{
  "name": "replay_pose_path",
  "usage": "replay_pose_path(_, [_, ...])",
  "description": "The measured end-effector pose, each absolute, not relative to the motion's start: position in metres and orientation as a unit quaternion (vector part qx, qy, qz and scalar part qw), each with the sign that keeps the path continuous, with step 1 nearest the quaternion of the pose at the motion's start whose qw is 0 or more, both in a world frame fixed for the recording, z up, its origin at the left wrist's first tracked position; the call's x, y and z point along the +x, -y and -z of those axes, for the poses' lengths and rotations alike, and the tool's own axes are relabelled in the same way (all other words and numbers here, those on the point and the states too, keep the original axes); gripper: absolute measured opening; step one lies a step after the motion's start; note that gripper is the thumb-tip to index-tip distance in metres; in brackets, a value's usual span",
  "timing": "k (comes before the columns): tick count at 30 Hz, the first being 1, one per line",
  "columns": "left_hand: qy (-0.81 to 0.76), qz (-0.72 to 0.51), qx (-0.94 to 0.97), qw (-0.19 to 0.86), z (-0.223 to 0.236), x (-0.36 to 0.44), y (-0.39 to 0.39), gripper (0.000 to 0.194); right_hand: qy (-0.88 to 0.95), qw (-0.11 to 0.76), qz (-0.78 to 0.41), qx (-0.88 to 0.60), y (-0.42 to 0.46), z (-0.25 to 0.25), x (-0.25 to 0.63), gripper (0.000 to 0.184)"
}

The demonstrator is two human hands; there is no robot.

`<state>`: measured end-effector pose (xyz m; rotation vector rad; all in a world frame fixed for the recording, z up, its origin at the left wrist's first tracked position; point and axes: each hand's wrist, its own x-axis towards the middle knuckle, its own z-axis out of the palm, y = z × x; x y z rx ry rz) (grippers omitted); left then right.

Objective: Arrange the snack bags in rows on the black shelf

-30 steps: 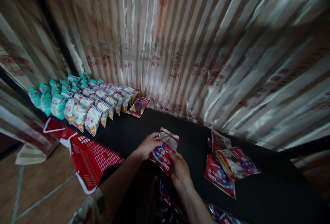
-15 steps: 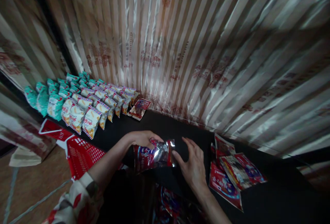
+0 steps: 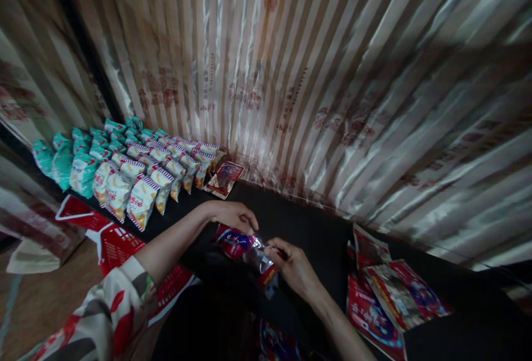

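A shiny red and purple snack packet (image 3: 236,243) is held in front of me over the black table, tilted and bent, with a silvery glare along its middle. My left hand (image 3: 235,218) is at its upper edge, fingers curled down onto it; the thumb is hidden. At the packet's right side my right hand (image 3: 291,264) pinches the edge between thumb and fingers. More dark red and blue packets (image 3: 276,341) show below, near my lap, partly cut off by the frame.
Several loose red packets (image 3: 376,316) overlap on the black table (image 3: 307,228) at right. One packet (image 3: 225,178) lies by the striped curtain (image 3: 266,72). Rows of white snack bags (image 3: 142,200) and green bags (image 3: 83,175) stand at left. A red basket (image 3: 118,244) sits below the table's edge.
My right hand has moved left and closed on the packet's edge, where before it was open beside it. The packet has tilted, its right end lower. The view has shifted slightly.
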<state>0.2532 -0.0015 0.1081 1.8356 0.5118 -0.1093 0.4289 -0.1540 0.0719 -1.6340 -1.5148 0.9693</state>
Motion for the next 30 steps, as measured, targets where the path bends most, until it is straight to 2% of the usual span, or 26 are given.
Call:
replay_pose_path(3, [-0.243, -0.101, 0.763, 0.59, -0.106, 0.241, -0.007, 0.036, 0.458, 0.433, -0.468, -0.619, 0.148, -0.062, 0.424, 0.036])
replay_pose_path(6, [-0.295, -0.223, 0.688, 0.624, -0.096, 0.23, -0.014, 0.041, 0.35, 0.513, -0.492, -0.61, 0.137, -0.056, 0.414, 0.042])
replay_pose_path(9, [-0.336, -0.283, 0.639, 0.632, -0.081, 0.223, -0.019, 0.04, 0.273, 0.567, -0.484, -0.608, 0.123, -0.052, 0.398, 0.044])
replay_pose_path(14, [-0.438, -0.371, 0.573, 0.584, -0.064, 0.21, -0.023, 0.029, 0.221, 0.613, -0.476, -0.59, 0.102, -0.043, 0.369, 0.044])
replay_pose_path(24, [-0.493, -0.327, 0.521, 0.615, -0.051, 0.19, -0.012, 0.042, 0.197, 0.653, -0.472, -0.559, 0.06, -0.03, 0.32, 0.04])
replay_pose_path(30, [-0.582, -0.323, 0.589, 0.458, -0.037, 0.178, -0.037, 0.041, 0.281, 0.596, -0.415, -0.628, 0.031, -0.023, 0.3, 0.025])
